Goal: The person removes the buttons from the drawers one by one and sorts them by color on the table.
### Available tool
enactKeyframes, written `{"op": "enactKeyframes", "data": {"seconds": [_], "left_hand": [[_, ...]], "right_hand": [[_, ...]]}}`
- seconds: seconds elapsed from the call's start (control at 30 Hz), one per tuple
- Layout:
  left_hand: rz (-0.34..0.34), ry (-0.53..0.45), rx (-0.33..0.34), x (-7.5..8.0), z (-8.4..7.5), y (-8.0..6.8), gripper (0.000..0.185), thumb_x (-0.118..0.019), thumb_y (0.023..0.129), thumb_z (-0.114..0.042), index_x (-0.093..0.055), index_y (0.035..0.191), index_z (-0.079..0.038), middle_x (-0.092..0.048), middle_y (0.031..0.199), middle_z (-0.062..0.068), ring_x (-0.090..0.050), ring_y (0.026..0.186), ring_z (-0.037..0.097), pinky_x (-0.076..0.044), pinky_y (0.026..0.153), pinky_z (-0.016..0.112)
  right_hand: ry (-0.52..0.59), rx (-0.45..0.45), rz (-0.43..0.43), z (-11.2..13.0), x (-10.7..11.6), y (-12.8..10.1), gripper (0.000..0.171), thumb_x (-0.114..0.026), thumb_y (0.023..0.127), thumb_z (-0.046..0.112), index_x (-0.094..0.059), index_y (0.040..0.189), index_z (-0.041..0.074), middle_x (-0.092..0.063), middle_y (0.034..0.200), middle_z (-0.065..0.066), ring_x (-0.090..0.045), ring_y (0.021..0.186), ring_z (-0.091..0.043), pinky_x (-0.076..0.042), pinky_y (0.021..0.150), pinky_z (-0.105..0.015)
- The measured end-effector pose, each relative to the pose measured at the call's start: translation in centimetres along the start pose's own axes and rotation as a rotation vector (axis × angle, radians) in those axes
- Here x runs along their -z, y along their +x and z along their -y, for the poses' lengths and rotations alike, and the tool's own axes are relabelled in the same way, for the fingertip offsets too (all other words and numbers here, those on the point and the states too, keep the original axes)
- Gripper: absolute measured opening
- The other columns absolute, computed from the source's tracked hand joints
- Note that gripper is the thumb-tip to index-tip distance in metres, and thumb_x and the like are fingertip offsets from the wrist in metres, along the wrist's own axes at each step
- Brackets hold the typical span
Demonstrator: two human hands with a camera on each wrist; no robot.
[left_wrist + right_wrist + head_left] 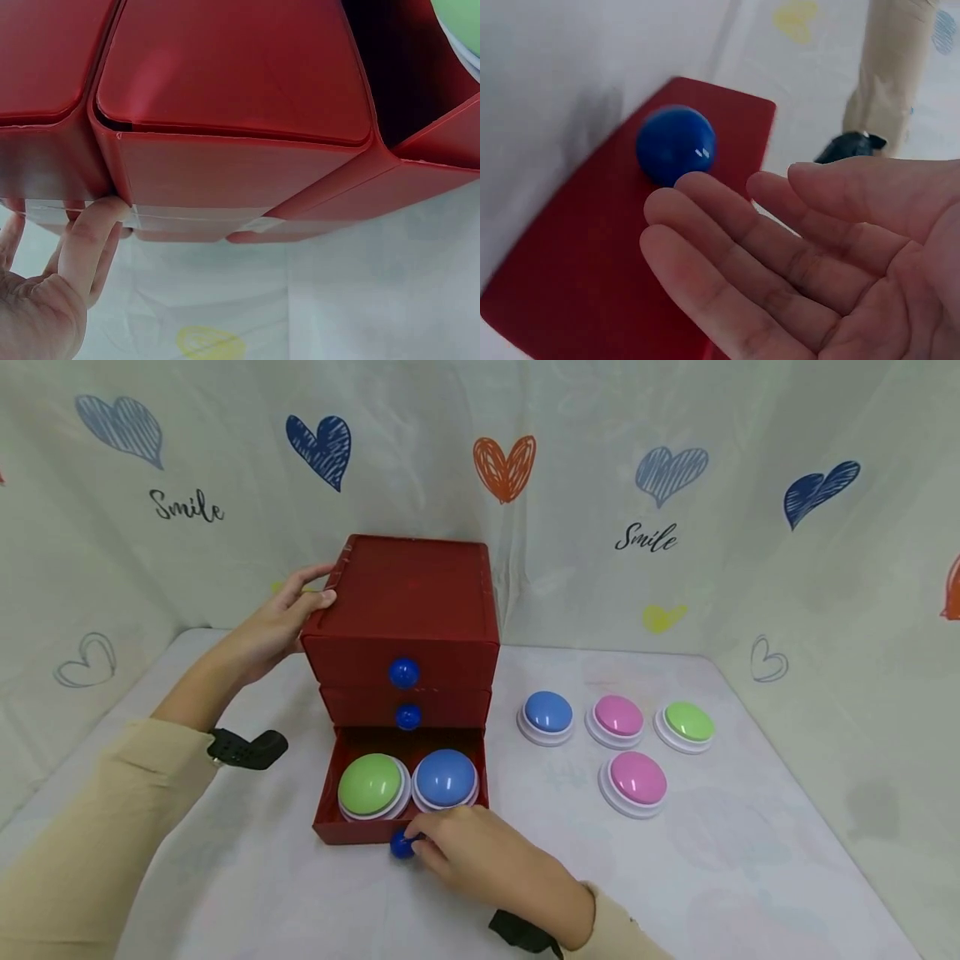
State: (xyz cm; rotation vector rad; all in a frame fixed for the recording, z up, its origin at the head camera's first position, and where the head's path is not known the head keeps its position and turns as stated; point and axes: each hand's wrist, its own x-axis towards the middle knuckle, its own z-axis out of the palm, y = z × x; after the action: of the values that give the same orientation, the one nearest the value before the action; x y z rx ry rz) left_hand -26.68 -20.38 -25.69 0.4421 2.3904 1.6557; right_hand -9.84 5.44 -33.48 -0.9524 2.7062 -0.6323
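Note:
A red drawer box (416, 589) stands on the table with its bottom drawer (356, 833) pulled out. In that drawer sit a green dome button (370, 785) and a blue dome button (446, 777), side by side on white bases. My left hand (273, 627) rests against the box's upper left side, fingertips touching it. At the front of the open drawer is a blue round knob (675, 144). My right hand (480, 852) is at this knob; in the right wrist view its fingers are loosely extended beside the knob, not wrapped round it.
Two closed drawers with blue knobs (404, 672) sit above the open one. To the right of the box lie a blue button (547, 713), two pink buttons (637, 778) and a green button (688, 723). A patterned curtain (570, 485) hangs behind the white table (750, 860).

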Motion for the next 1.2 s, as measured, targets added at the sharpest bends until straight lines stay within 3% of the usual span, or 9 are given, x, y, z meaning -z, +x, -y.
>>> {"op": "enactKeyframes", "data": {"seconds": [0.23, 0.5, 0.77, 0.93, 1.2], "left_hand": [[0.007, -0.004, -0.001, 0.2, 0.1, 0.2, 0.058, -0.036, 0.097, -0.047, -0.01, 0.147, -0.035, -0.035, 0.139, 0.006, -0.053, 0.102, 0.005, -0.046, 0.081, 0.028], [0.001, -0.009, 0.005, 0.1, 0.0, 0.0, 0.058, -0.036, 0.097, -0.047, -0.01, 0.147, -0.034, -0.035, 0.139, 0.006, -0.054, 0.101, 0.004, -0.046, 0.081, 0.027], [0.002, -0.003, 0.008, 0.1, -0.1, 0.1, 0.059, -0.036, 0.097, -0.048, -0.01, 0.147, -0.035, -0.036, 0.139, 0.005, -0.054, 0.101, 0.004, -0.046, 0.082, 0.028], [0.003, -0.004, 0.005, 0.2, 0.0, 0.2, 0.058, -0.036, 0.097, -0.048, -0.01, 0.147, -0.035, -0.035, 0.139, 0.006, -0.054, 0.101, 0.004, -0.046, 0.081, 0.028], [0.001, -0.007, 0.002, 0.1, -0.1, 0.0, 0.058, -0.036, 0.097, -0.047, -0.01, 0.147, -0.034, -0.036, 0.138, 0.005, -0.054, 0.1, 0.003, -0.047, 0.08, 0.026]], "right_hand": [[0.085, -0.016, -0.087, -0.7, 2.2, -0.7, 0.017, -0.06, 0.091, 0.015, -0.069, 0.103, 0.01, -0.07, 0.094, 0.003, -0.056, 0.073, 0.001, -0.046, 0.069, -0.009], [0.067, 0.036, -0.241, -2.6, 2.7, -0.8, 0.015, -0.061, 0.089, 0.011, -0.066, 0.103, 0.008, -0.063, 0.093, -0.002, -0.056, 0.081, -0.012, -0.05, 0.071, -0.018], [0.097, 0.015, -0.167, -4.2, 2.4, 0.1, 0.026, -0.062, 0.089, 0.016, -0.061, 0.114, 0.01, -0.053, 0.118, -0.006, -0.054, 0.109, -0.02, -0.049, 0.09, -0.031], [0.084, -0.005, -0.126, -5.2, 1.8, 0.8, 0.034, -0.063, 0.089, 0.02, -0.058, 0.122, 0.014, -0.047, 0.131, -0.008, -0.047, 0.12, -0.022, -0.047, 0.094, -0.034], [0.024, 0.062, -0.089, -6.6, 0.8, 1.9, 0.042, -0.064, 0.088, 0.024, -0.056, 0.128, 0.018, -0.041, 0.143, -0.008, -0.038, 0.132, -0.024, -0.041, 0.102, -0.037]]}}
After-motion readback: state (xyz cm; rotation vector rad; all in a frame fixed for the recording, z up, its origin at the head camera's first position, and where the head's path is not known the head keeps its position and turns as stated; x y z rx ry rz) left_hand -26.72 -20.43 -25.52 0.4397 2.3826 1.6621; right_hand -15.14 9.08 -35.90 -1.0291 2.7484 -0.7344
